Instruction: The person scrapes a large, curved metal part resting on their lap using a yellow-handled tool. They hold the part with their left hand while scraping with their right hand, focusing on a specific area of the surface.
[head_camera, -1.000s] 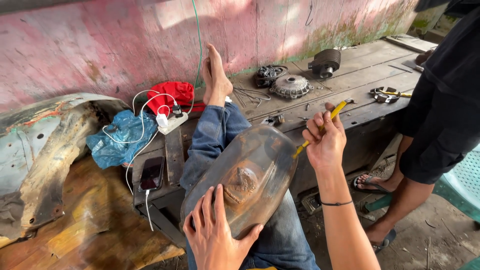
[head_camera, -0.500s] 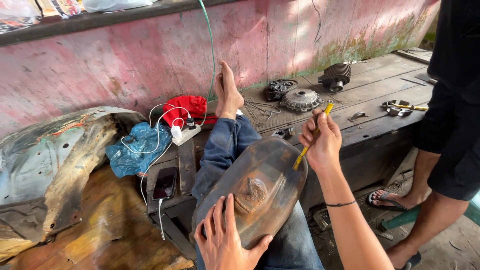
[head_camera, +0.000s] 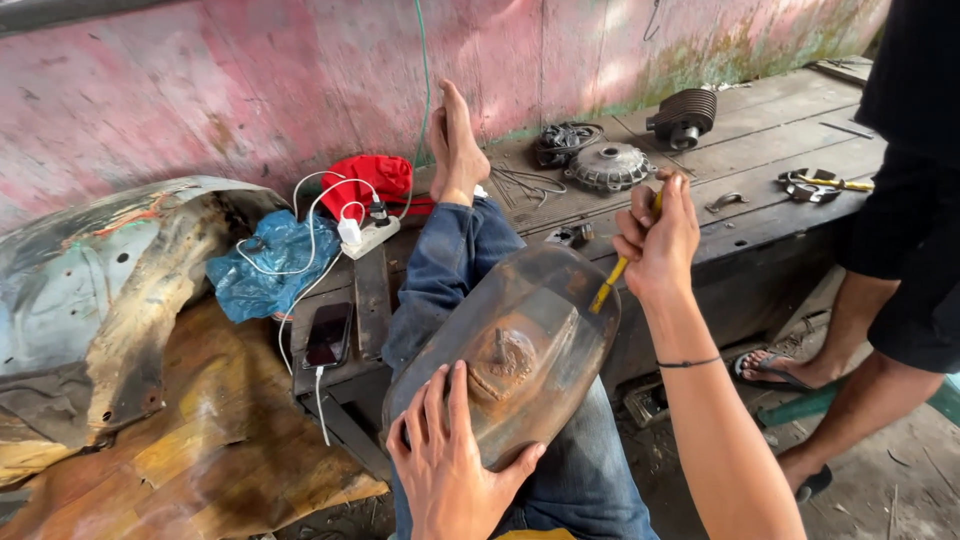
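Note:
A rusty brown metal tank (head_camera: 545, 320) with a corroded fitting in its middle rests on my outstretched, jeans-clad leg (head_camera: 455, 265). My left hand (head_camera: 455, 460) lies flat on its near end, fingers spread, holding it steady. My right hand (head_camera: 660, 235) grips a yellow-handled tool (head_camera: 612, 280) whose lower end touches the tank's upper right surface. My bare foot (head_camera: 458, 150) rests on the wooden bench.
On the wooden bench (head_camera: 760, 150) lie engine parts (head_camera: 610, 165), a ribbed cylinder (head_camera: 685, 115), pliers (head_camera: 815, 183), a red cloth (head_camera: 365, 180), a power strip (head_camera: 370, 238) and a phone (head_camera: 328, 335). Another person in black (head_camera: 900, 250) stands at right. A rusted body panel (head_camera: 100, 290) lies left.
The view has shifted and moved closer. My right hand with the yellow-handled tool stays at the tank's upper edge, and my left hand has kept its hold on the near end.

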